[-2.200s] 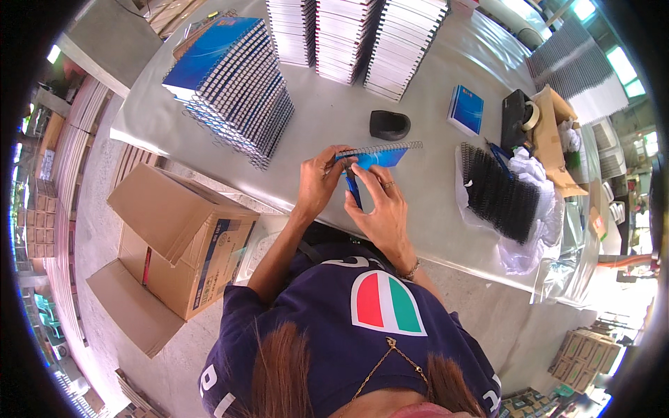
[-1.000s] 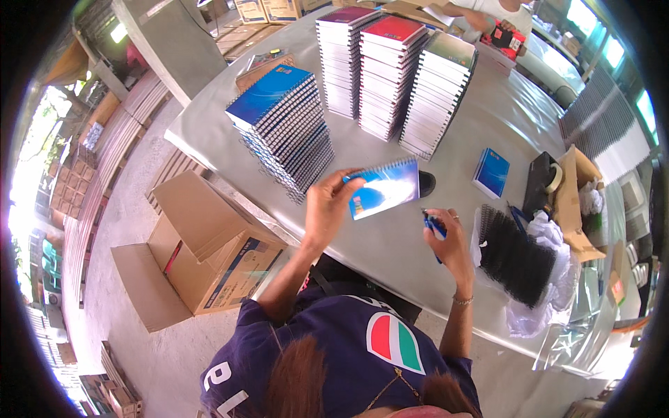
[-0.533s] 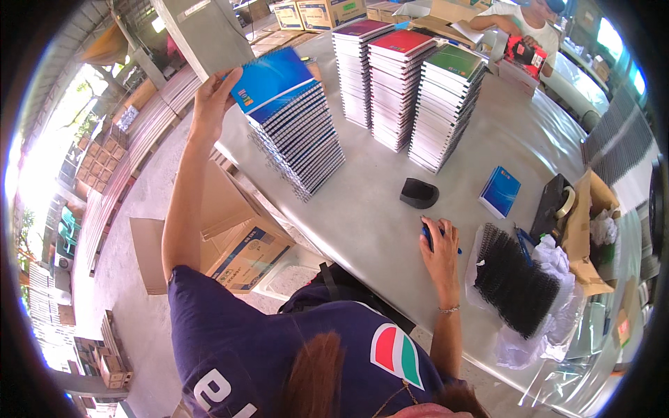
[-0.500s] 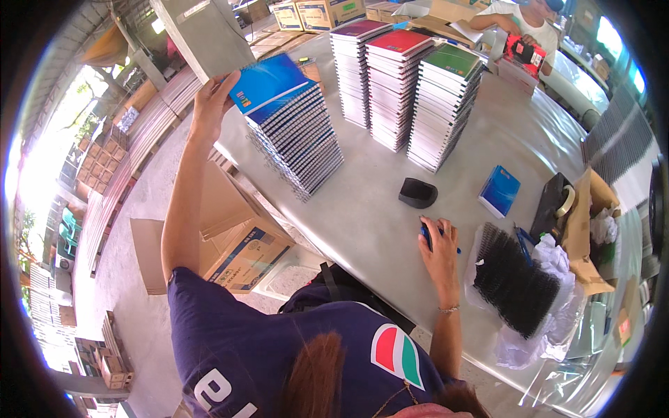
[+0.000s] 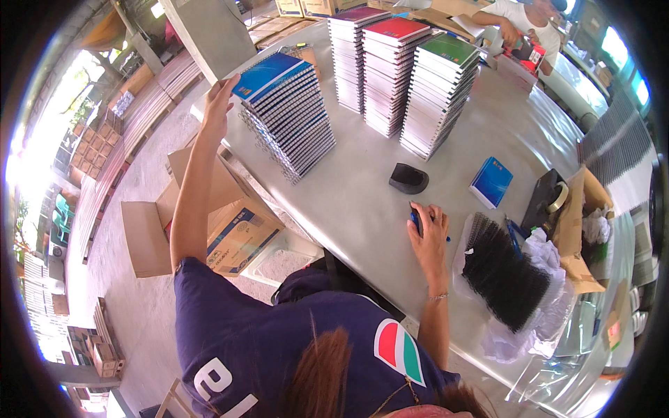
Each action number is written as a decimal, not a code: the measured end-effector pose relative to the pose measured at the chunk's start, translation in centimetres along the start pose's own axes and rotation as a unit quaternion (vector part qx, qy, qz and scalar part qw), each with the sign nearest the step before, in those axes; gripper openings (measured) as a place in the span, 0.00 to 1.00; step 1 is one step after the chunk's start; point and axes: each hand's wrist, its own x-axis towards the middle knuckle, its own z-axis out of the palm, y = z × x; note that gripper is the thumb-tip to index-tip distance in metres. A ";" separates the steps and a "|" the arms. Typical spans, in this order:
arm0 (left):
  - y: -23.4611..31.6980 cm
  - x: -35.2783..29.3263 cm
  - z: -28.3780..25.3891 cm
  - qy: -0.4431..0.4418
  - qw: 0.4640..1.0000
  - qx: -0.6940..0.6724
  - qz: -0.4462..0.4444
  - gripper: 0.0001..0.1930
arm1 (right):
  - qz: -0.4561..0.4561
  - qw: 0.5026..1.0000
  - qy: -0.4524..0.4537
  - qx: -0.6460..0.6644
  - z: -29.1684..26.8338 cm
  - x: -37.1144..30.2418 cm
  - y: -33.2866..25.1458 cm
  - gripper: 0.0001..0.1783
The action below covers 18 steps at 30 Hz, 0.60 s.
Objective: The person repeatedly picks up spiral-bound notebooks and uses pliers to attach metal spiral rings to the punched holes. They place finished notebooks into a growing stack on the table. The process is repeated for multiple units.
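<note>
At the left of the table a tall stack of blue spiral notebooks (image 5: pixel 289 115) stands leaning a little. My left hand (image 5: pixel 219 103) is at its upper left corner, with the fingers closed at the edge of the top blue notebook (image 5: pixel 270 73); the far fingertips are partly hidden. Resting on the tabletop, my right hand (image 5: pixel 428 233) is closed around a small blue tool (image 5: pixel 416 221), whose working end I cannot make out. Beyond that hand lies a black wedge-shaped object (image 5: pixel 408 179). A single blue notebook (image 5: pixel 492 182) lies to its right.
Purple (image 5: pixel 352 63), red (image 5: pixel 394 76) and green (image 5: pixel 440 97) notebook stacks stand behind. Black binding spirals (image 5: pixel 505 272) lie on plastic at right, beside a tape dispenser (image 5: pixel 550 198) and carton (image 5: pixel 577 237). An open carton (image 5: pixel 240 240) sits below left. A co-worker (image 5: pixel 533 28) is at far right.
The top blue notebook, tilted up before, now lies flatter on its stack. My left hand stays at the stack's corner. My view has shifted slightly; the co-worker's hands have moved.
</note>
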 end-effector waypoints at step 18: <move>-0.2 0.2 0.4 -0.063 0.996 -0.042 0.048 0.24 | -0.011 1.000 -0.005 0.010 -0.2 0.2 0.0 0.21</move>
